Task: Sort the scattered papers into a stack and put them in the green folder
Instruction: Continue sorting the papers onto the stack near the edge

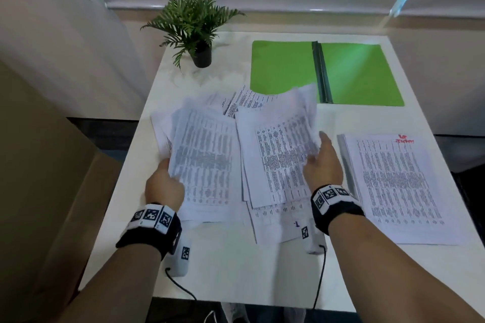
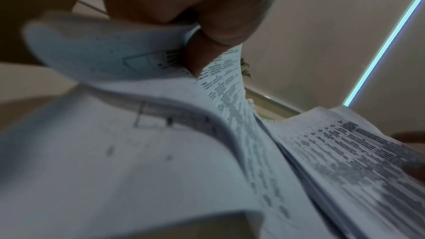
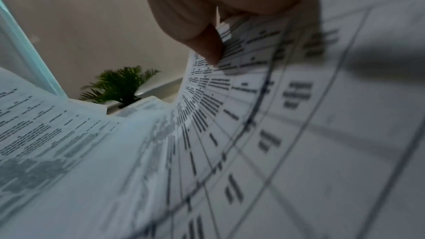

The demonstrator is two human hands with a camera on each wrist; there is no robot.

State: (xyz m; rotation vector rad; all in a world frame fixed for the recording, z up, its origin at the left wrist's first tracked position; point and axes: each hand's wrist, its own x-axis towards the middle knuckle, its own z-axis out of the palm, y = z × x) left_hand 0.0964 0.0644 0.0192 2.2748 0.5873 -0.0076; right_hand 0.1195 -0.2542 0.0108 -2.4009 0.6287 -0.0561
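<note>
Gathering stage, nothing filed yet. Left hand (image 1: 164, 186) grips the left batch of papers (image 1: 204, 155); right hand (image 1: 324, 165) pinches the right batch, thumb on top. One sheaf (image 1: 393, 186) lies apart, right. Green folder (image 1: 283, 68) open at counter (image 1: 236, 270) far side, beyond both hands.

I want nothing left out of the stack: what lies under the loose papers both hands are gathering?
Under the loose printed papers more printed sheets show, lying on the white table. Anything beneath the pile's middle is covered.
</note>
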